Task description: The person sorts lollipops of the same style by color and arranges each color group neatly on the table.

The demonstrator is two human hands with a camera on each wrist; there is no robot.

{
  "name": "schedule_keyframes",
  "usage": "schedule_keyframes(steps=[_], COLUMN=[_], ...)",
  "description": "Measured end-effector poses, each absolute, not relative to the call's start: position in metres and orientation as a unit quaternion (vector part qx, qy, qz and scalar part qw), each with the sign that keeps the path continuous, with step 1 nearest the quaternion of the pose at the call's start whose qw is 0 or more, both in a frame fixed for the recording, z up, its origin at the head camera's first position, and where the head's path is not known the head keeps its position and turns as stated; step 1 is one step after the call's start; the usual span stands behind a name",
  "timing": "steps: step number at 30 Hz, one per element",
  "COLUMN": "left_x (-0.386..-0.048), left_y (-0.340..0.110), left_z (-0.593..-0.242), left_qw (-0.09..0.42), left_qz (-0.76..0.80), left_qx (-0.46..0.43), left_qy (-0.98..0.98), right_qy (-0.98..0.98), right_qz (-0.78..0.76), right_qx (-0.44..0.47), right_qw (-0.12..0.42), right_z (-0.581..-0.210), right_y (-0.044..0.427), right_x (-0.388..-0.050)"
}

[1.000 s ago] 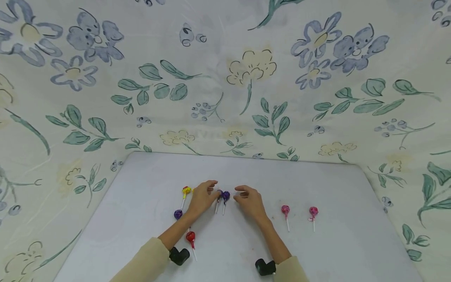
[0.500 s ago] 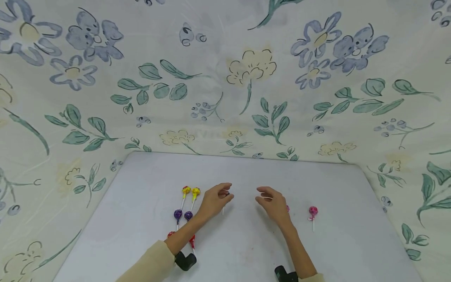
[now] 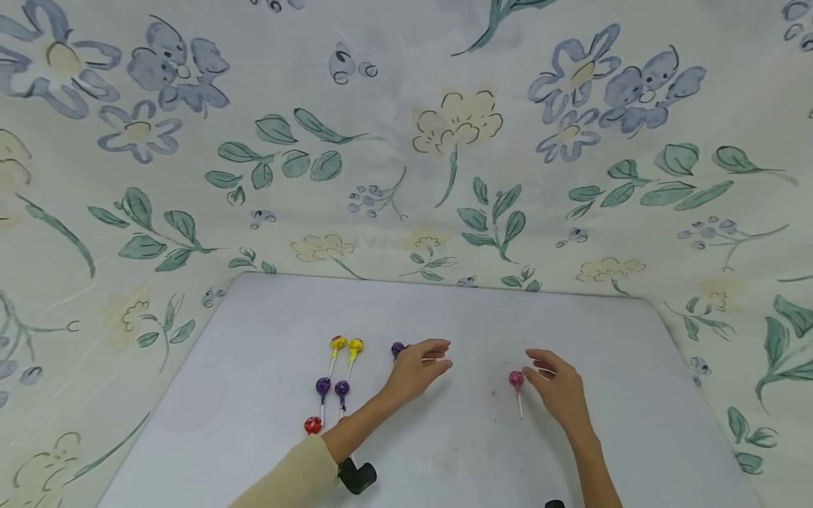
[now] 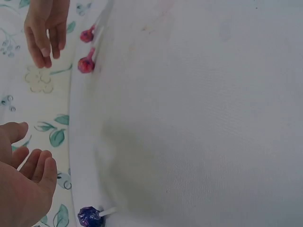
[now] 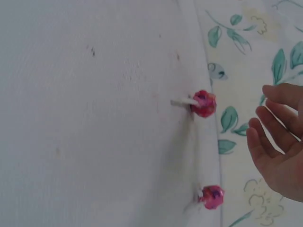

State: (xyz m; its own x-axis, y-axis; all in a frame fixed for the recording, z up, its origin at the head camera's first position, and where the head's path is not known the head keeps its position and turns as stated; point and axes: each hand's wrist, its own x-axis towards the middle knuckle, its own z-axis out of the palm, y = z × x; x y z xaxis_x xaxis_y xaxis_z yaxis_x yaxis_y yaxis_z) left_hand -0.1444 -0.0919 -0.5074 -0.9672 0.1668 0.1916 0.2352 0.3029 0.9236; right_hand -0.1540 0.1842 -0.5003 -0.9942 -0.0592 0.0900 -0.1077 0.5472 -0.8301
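Observation:
My left hand [image 3: 416,370] hovers over the middle of the table, fingers loosely bent and holding nothing. Just left of its fingers a purple lollipop [image 3: 397,349] shows; its neighbour is hidden behind the hand. In the left wrist view a purple lollipop [image 4: 90,216] lies below the same hand [image 4: 26,184]. My right hand [image 3: 560,391], also holding nothing, is close beside a pink lollipop [image 3: 516,379]. It covers the second pink one in the head view. Both pink lollipops, one [image 5: 204,103] and the other [image 5: 211,196], appear in the right wrist view.
At the left lie two yellow lollipops [image 3: 356,345], two purple ones [image 3: 323,386] below them, and a red one [image 3: 312,425] with another mostly hidden by the left forearm. The white table [image 3: 254,310] ends at a floral cloth [image 3: 381,141] behind.
Both hands have moved rightward. The left has passed across the middle purple lollipops, leaving one in sight. The right has moved past the nearer pink lollipop and now hides the farther one.

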Motion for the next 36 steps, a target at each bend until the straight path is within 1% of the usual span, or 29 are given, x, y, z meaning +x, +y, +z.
schedule_keyframes(steps=[3, 5, 10, 16, 23, 27, 36], left_x=[-0.145, -0.145, -0.144, -0.144, -0.144, -0.143, -0.148], left_y=[-0.085, -0.081, -0.067, -0.052, -0.032, -0.021, -0.003], left_z=[-0.508, -0.510, -0.519, -0.530, -0.538, -0.542, -0.545], left_qw=[0.026, 0.023, 0.017, 0.012, -0.003, -0.010, -0.006], left_qz=[-0.576, -0.575, -0.573, -0.585, -0.572, -0.562, -0.544], left_qx=[-0.133, -0.137, -0.144, -0.144, -0.142, -0.141, -0.146], left_qy=[-0.806, -0.806, -0.807, -0.798, -0.808, -0.815, -0.827], right_qy=[-0.890, -0.895, -0.899, -0.900, -0.894, -0.893, -0.893], right_qz=[0.452, 0.443, 0.438, 0.435, 0.442, 0.443, 0.443], right_qx=[0.036, 0.020, -0.016, -0.030, -0.046, -0.050, -0.050], right_qw=[0.039, 0.037, 0.013, -0.024, -0.056, -0.061, -0.056], right_z=[-0.501, -0.501, -0.504, -0.509, -0.519, -0.525, -0.534], right_y=[0.200, 0.210, 0.231, 0.248, 0.256, 0.255, 0.255], right_x=[-0.151, -0.149, -0.143, -0.141, -0.145, -0.148, -0.153])
